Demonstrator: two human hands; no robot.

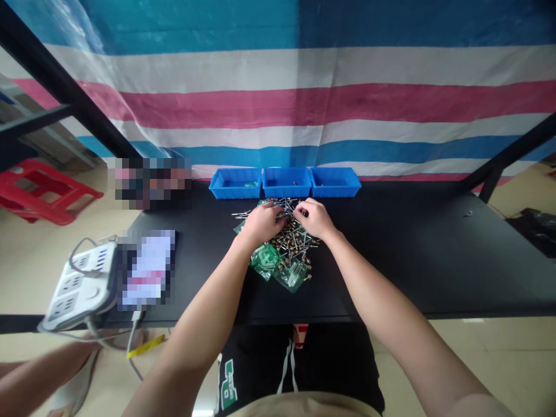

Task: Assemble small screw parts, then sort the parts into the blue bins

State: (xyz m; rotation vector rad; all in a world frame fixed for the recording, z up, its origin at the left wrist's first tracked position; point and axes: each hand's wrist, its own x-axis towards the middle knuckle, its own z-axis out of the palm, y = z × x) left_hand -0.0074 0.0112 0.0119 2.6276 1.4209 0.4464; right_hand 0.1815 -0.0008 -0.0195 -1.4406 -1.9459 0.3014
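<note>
The person wears a beige top, its rounded lower edge showing at six o'clock. Below the waist is a black garment, loose and plain over most of its front. Two pale, flat drawstring ends lie on it near six o'clock, side by side. Between six and seven o'clock, the garment carries a green marking edged in white, with small white lettering too blurred to read. A strip of white shows along the garment's edge there. The left hand and right hand are bare, as are both forearms. At five o'clock, a paler beige edge crosses the right arm, perhaps a sleeve.
</note>
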